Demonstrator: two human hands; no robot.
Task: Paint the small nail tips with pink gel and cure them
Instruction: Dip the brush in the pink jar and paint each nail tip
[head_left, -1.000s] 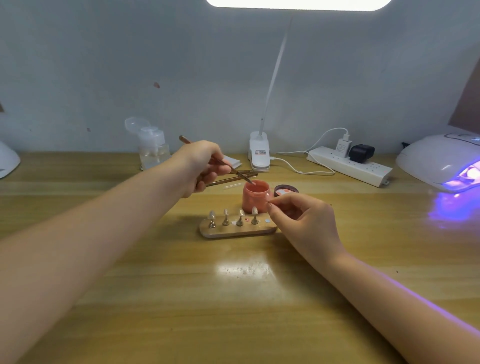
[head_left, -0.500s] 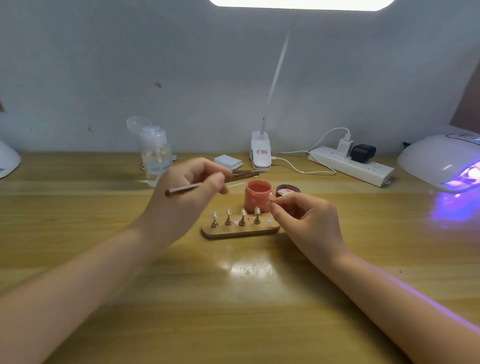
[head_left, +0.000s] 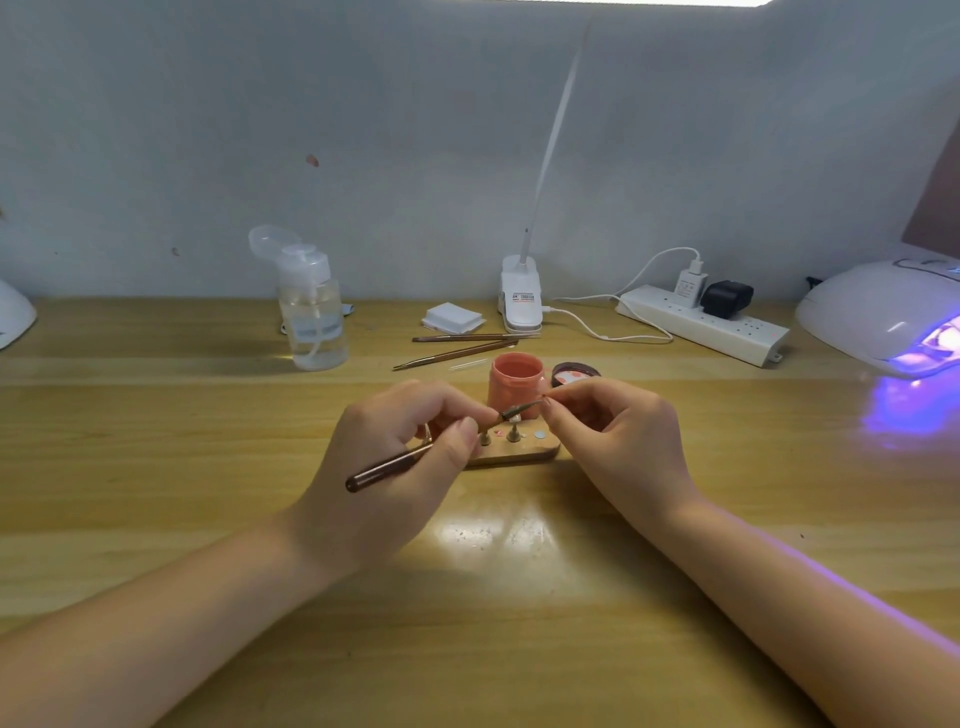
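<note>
- Painting looks barely begun: left hand (head_left: 395, 447) pinches a brush (head_left: 387, 466), its bristles reaching toward the right hand (head_left: 618, 441), whose fingertips pinch together around something too small to make out, probably a nail tip.
- Wooden holder (head_left: 511, 454) on the bench (head_left: 478, 649) lies between the hands; the nail tips (head_left: 514, 415) showing on its stands appear unpainted, with pink smears on the wood.
- Pink gel pot (head_left: 517, 384) stands open just behind.
- Curing lamp (head_left: 883, 317) glows far right; curing is not yet done.
</note>
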